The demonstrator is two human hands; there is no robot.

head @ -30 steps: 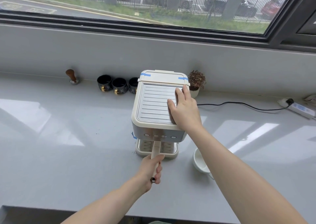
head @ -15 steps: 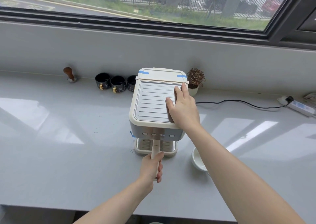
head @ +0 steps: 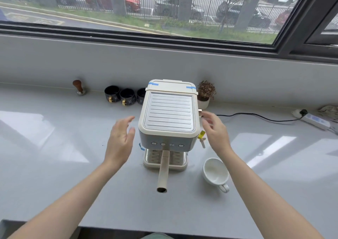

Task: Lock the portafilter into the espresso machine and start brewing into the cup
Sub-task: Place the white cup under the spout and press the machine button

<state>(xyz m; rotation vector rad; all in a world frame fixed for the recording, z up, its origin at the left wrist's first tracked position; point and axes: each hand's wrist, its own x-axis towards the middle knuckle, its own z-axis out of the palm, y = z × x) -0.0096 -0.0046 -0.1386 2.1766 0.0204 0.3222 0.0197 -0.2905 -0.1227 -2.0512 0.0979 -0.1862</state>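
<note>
A cream espresso machine stands on the grey counter, its ribbed metal top facing me. The portafilter's beige handle sticks straight out toward me from under the front panel, over the drip tray. A white cup sits on the counter to the right of the drip tray, not under the portafilter. My left hand hovers open just left of the machine. My right hand hovers open beside the machine's right side, near the side knob. Neither hand touches anything.
Three dark mugs and a wooden-topped tamper line the back wall on the left. A small potted plant stands behind the machine on the right. A black cord runs to a power strip at far right.
My left hand let go of the portafilter handle and moved up to the machine's left side. My right hand lifted off the machine's top and now hovers at its right side.
</note>
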